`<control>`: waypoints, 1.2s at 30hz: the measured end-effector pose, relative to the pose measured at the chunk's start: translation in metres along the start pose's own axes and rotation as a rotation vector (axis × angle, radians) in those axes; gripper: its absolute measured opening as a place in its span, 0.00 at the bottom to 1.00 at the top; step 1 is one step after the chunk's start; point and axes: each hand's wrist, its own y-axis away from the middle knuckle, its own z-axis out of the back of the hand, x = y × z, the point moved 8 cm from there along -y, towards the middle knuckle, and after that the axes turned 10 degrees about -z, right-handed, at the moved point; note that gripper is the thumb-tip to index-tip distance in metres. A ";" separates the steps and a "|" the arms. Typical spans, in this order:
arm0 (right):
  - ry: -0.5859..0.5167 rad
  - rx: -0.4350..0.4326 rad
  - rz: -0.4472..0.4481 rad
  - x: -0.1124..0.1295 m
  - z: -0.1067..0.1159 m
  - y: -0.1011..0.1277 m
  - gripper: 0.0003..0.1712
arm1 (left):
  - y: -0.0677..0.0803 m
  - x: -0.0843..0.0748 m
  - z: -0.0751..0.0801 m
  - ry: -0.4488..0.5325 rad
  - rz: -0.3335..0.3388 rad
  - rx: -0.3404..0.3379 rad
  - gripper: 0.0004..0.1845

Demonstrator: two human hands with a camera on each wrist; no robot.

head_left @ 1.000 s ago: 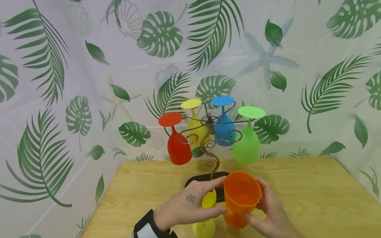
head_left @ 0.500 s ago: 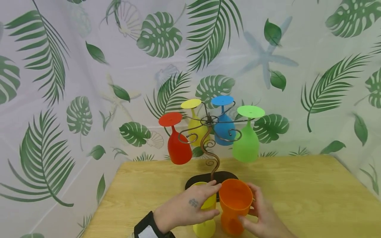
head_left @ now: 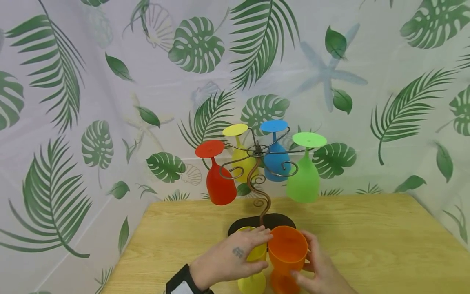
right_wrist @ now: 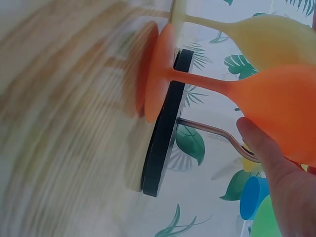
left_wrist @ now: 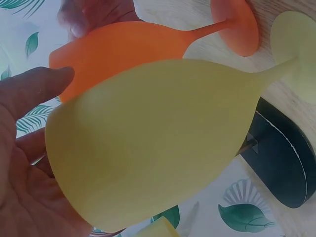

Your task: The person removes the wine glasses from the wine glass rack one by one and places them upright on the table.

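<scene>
So both goblets stand upright, stems vertical, side by side on the table (head_left: 367, 241) just near of the rack (head_left: 257, 163): left hand (head_left: 229, 261) curls round the yellow goblet (head_left: 253, 261), right hand (head_left: 319, 273) cups the orange goblet (head_left: 288, 255).

The head camera looked forward and slightly down from above the table (head_left: 367, 241), taking in the whole rack (head_left: 258, 179) against the leaf-print backdrop (head_left: 73, 102). The left wrist camera sat very close to the yellow goblet (left_wrist: 153, 143); the right wrist camera viewed low along the tabletop. Both wrist views shared the orange goblet (right_wrist: 276, 98) and the rack's black base (left_wrist: 279, 163)
</scene>
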 end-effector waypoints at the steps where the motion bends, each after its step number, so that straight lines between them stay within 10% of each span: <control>1: -0.002 0.003 0.008 0.001 -0.001 0.000 0.46 | 0.001 0.000 0.000 0.003 0.001 -0.004 0.30; 27: 0.074 0.009 0.058 -0.003 0.004 -0.001 0.44 | 0.003 -0.001 -0.005 0.050 0.036 0.034 0.27; 36: 0.132 0.075 0.004 -0.007 0.025 0.001 0.36 | 0.001 0.000 0.017 0.105 0.049 -0.059 0.36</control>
